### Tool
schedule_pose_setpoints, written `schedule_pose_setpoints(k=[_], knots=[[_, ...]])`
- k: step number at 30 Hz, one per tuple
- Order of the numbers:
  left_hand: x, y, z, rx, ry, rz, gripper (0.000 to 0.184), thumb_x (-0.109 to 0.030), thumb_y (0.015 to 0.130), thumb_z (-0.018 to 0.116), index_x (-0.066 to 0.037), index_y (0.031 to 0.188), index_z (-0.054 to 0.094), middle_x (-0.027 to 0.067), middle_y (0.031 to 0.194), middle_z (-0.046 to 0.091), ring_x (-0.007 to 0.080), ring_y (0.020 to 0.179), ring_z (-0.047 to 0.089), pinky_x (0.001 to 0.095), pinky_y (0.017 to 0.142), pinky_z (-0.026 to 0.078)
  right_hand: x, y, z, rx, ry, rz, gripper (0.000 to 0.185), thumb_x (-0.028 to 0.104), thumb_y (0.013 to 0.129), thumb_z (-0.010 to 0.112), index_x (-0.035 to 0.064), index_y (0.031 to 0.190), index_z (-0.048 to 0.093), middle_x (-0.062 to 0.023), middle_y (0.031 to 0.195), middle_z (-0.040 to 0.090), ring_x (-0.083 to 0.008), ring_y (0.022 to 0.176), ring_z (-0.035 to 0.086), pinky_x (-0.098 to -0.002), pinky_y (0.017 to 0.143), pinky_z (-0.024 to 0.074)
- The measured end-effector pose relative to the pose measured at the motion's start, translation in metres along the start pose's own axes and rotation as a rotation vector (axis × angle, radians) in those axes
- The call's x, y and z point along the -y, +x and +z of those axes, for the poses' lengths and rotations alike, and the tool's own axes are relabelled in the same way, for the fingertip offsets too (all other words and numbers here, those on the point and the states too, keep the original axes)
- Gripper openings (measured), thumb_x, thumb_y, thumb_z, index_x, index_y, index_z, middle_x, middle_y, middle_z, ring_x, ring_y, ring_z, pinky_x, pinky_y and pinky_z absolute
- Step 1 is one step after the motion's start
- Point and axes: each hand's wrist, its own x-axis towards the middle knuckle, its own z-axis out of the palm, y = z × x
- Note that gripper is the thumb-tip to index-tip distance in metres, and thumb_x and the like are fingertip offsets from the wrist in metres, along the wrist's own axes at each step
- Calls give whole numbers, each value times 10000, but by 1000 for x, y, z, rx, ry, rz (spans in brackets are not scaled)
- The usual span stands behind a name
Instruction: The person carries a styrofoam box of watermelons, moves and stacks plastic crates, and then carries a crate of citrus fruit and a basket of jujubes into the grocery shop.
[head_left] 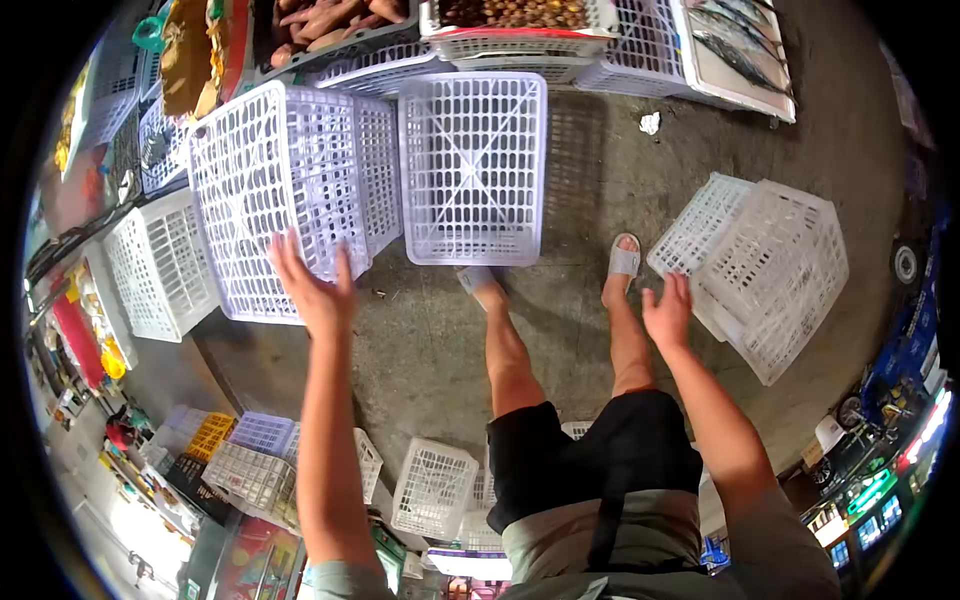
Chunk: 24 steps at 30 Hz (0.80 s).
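Observation:
My left hand (pixel 318 297) is raised in front of a large white plastic crate (pixel 245 200), its fingers spread and holding nothing. From this angle I cannot tell whether the fingertips touch the crate's lower edge. Beside that crate, an upright white crate (pixel 472 170) stands with its slotted bottom and crossed ribs showing. On the right, my right hand (pixel 668 312) is open with the thumb apart from the fingers. Closest to it are two overlapping crates on the floor, a white one (pixel 697 232) and a more see-through, tilted one (pixel 785 275).
Along the far side are sweet potatoes (pixel 335 20), a crate of small brown round items (pixel 515 12) and a white tray with fish (pixel 735 50). Another white crate (pixel 160 265) stands at left. More crates (pixel 435 485) lie behind my legs. Crumpled white paper (pixel 650 123) lies on the floor.

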Motion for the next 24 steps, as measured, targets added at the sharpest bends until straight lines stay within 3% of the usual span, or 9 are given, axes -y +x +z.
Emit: schedule_pose_setpoints(k=[3, 8, 9, 11, 14, 15, 19, 21, 24], knots=[[67, 35, 5, -8, 88, -50, 798, -428, 864, 683, -31, 1456, 324, 282, 1490, 287, 438, 1391, 276, 537, 1141, 234, 62, 33, 62, 407, 381, 138, 526, 296, 860, 677, 30, 1276, 498, -210, 1242, 588, -354, 1125, 584, -420, 929, 472], [119, 20, 47, 27, 12, -120, 897, -454, 760, 741, -84, 1474, 343, 151, 1531, 319, 359, 1424, 259, 502, 1156, 180, 149, 103, 208, 527, 419, 485, 1004, 536, 785, 686, 7, 1500, 219, -237, 1514, 316, -381, 1390, 329, -429, 1121, 315], [120, 20, 47, 17, 8, -113, 891, -441, 754, 745, -84, 1469, 352, 155, 1520, 335, 370, 1416, 267, 495, 1156, 181, 151, 103, 253, 473, 673, 484, 773, 389, 828, 719, -63, 1370, 401, -218, 1338, 527, -281, 1224, 517, -375, 1006, 413], [123, 20, 48, 6, 4, -103, 897, -448, 744, 748, -84, 1465, 358, 156, 1506, 354, 379, 1408, 275, 506, 1149, 190, 182, 99, 270, 329, 661, 618, 573, 349, 843, 711, -33, 1225, 519, -177, 1143, 625, -243, 1050, 593, -372, 893, 467], [122, 20, 48, 8, 37, -107, 896, -465, 744, 735, -130, 1478, 346, 148, 1507, 354, 363, 1415, 271, 502, 1150, 199, 203, 72, 252, 197, 646, 453, 335, 321, 869, 687, 18, 982, 598, -148, 836, 671, -257, 774, 648, -402, 715, 505], [123, 20, 49, 2, 27, -112, 893, -462, 745, 735, -131, 1478, 347, 146, 1503, 363, 367, 1419, 264, 499, 1148, 200, 231, 55, 218, 110, 544, 173, 325, 311, 887, 659, 30, 962, 515, -185, 786, 659, -357, 732, 650, -449, 682, 498], [125, 17, 47, -3, 10, -124, 883, -444, 744, 737, -137, 1477, 352, 147, 1505, 360, 366, 1422, 261, 514, 1144, 193, 285, 22, 136, 69, 499, 97, 249, 255, 904, 589, 44, 962, 469, -215, 786, 629, -430, 774, 633, -501, 672, 475], [122, 20, 47, -28, -20, -120, 878, -436, 742, 738, -147, 1477, 355, 147, 1505, 359, 366, 1422, 260, 523, 1142, 190, 289, 19, 97, 31, 485, 98, 221, 228, 898, 584, 52, 972, 474, -212, 790, 636, -430, 767, 637, -505, 675, 480], [122, 19, 44, -14, -1, -112, 827, -416, 737, 738, -192, 1459, 403, 164, 1505, 353, 389, 1412, 271, 555, 1129, 199, 251, 24, 46, -51, 538, 68, 205, 213, 872, 662, 74, 951, 535, -144, 761, 638, -282, 671, 637, -406, 614, 490]])
